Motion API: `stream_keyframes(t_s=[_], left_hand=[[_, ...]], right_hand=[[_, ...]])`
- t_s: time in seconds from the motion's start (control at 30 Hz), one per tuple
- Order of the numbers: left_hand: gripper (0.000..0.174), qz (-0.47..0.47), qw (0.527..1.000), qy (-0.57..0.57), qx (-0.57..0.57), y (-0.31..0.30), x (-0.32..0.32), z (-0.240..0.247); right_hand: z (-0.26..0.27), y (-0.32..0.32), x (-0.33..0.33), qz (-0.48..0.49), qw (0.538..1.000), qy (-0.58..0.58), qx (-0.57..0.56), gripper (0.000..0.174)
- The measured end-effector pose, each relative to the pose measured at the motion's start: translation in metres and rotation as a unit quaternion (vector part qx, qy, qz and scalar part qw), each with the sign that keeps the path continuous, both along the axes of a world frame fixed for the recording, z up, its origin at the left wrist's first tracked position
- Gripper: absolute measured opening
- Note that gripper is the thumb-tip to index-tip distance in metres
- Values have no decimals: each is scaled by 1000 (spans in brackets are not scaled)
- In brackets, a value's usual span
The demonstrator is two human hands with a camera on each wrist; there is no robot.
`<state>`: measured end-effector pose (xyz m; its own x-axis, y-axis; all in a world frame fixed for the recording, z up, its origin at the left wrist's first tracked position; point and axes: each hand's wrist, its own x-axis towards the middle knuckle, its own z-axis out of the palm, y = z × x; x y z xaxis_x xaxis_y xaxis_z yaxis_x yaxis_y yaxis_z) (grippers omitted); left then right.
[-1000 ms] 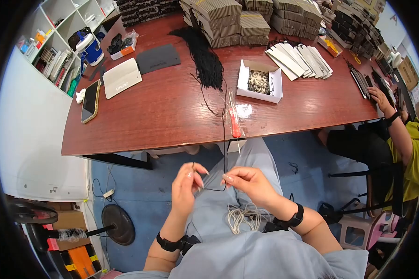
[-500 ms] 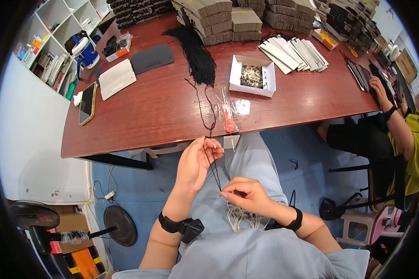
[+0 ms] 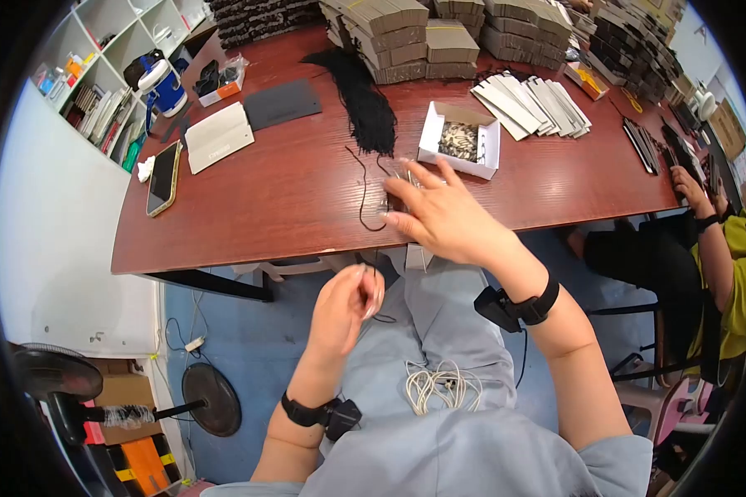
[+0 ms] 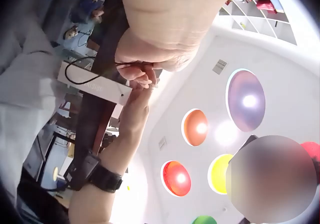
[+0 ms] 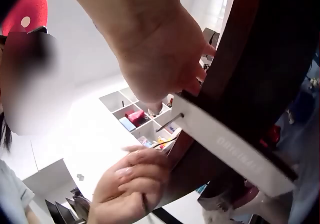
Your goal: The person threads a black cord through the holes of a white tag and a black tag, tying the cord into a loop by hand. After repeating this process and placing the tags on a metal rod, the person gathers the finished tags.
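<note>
A thin black cord [image 4: 82, 82] is pinched in my left hand [image 3: 344, 305] below the table's front edge; it loops out from the fingers in the left wrist view. My right hand [image 3: 452, 217] reaches over the table edge with fingers spread, covering the red-handled tool and part of its clear plastic wrapper. Another black cord [image 3: 363, 186] lies curved on the table, beside that hand. Under the right wrist a pale tag [image 5: 235, 151] printed "ORIGINALS" juts from the table edge, a thin metal pin [image 5: 169, 123] standing at its hole.
A bundle of black cords [image 3: 363, 99] lies behind the right hand, a white box [image 3: 491, 153] of small pieces to its right. Pale strips [image 3: 530, 108], stacked card [image 3: 389, 37] and a phone [image 3: 164, 180] are on the table. Another person's arm [image 3: 696, 195] is at right.
Both hands worked the black cord together near the lap. The right hand has since let go and moved forward over the red-handled tool; the left still holds the cord.
</note>
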<state>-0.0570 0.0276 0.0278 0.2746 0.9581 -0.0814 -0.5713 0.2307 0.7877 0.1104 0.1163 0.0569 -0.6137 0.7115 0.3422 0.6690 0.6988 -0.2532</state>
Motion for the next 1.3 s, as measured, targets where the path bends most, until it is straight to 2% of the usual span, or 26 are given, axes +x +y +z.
stream_keyframes(t_s=[0.07,0.1,0.17,0.2,0.3,0.37,0.43,0.47,0.53,0.57,0.63,0.7,0.77,0.8,0.87,0.97,1.03,1.1,1.17,1.3], left_hand=[[36,-49,992,80,86,-18,-10,13],[36,-51,992,81,84,-26,-12,21],[38,-77,982,153,78,-37,-15,34],[36,-52,982,145,110,-37,-13,28],[34,-10,986,127,112,-30,-7,25],[32,-21,984,121,126,-26,-3,22],[33,-8,982,107,157,-23,4,17],[33,-11,982,105,156,-23,8,17],[33,-22,974,134,179,-23,14,19],[33,-26,974,134,179,-22,15,17],[30,-96,960,128,230,-21,17,13],[29,-105,957,144,229,-23,22,17],[29,-111,954,160,228,-25,25,18],[29,-116,953,157,230,-25,25,17],[29,-118,952,157,233,-25,26,17],[29,-87,957,157,227,-25,30,17],[29,-79,960,108,245,-24,34,16],[28,-95,958,107,248,-24,36,16],[28,-110,956,107,251,-24,37,17],[28,-127,954,123,244,-24,37,16]], right_hand=[[-1,7,1,-3,999,-20,37,42],[0,9,1,-5,999,-18,35,42],[-1,9,-2,13,997,79,16,43],[-4,9,-4,15,991,116,65,34],[5,-9,2,-9,979,179,100,29],[11,-33,10,-29,970,214,115,24],[10,-63,18,-40,923,380,-55,16],[12,-76,18,-36,895,419,-151,14],[8,-91,21,-4,807,492,-327,14],[7,-93,22,-7,806,494,-325,14],[6,-97,23,1,694,558,-455,16],[4,-97,24,-29,695,552,-461,16],[-2,-97,26,-14,659,580,-479,14],[-2,-97,26,-14,658,581,-479,14],[-1,-98,26,-25,669,598,-441,12],[-5,-100,33,-37,683,578,-444,11],[-5,-101,32,-27,689,579,-435,12],[-4,-103,31,-19,694,581,-425,12],[-3,-103,30,26,633,605,-483,14],[-3,-103,31,41,627,602,-493,14]])
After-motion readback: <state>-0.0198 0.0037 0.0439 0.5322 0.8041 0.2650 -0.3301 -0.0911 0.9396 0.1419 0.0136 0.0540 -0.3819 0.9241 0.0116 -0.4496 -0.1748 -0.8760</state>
